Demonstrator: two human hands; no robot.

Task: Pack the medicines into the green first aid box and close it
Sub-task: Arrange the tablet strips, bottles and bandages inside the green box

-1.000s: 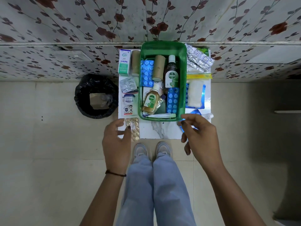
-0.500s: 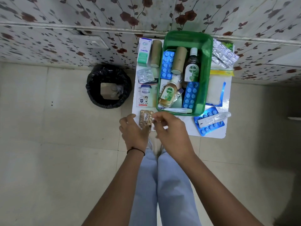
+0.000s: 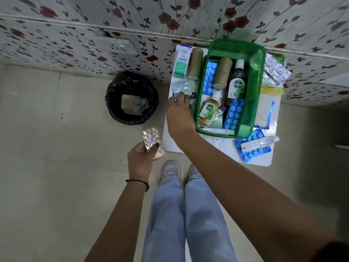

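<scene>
The green first aid box point(image 3: 257, 59) stands open on a small white table point(image 3: 222, 146), holding two Dettol bottles point(image 3: 236, 86), blue pill strips, a cardboard roll and a tube. My left hand point(image 3: 140, 159) holds a strip of tan tablets point(image 3: 152, 141) off the table's left edge, over the floor. My right hand point(image 3: 179, 114) reaches across to the table's left side, fingertips on a silver blister pack point(image 3: 180, 86) and the box beneath it. Whether it grips anything is unclear.
A black-lined bin point(image 3: 131, 98) stands on the floor left of the table. A white-green carton point(image 3: 182, 61) and a roll point(image 3: 195, 63) lie left of the green box. Silver strips point(image 3: 275, 69), a gauze pack point(image 3: 264, 112), a blue strip point(image 3: 253, 150) and a thermometer lie right.
My left hand lifted the tan tablet strip off the table and pulled it left. My right hand left that strip and reached forward to the silver blister pack. The view shifted left.
</scene>
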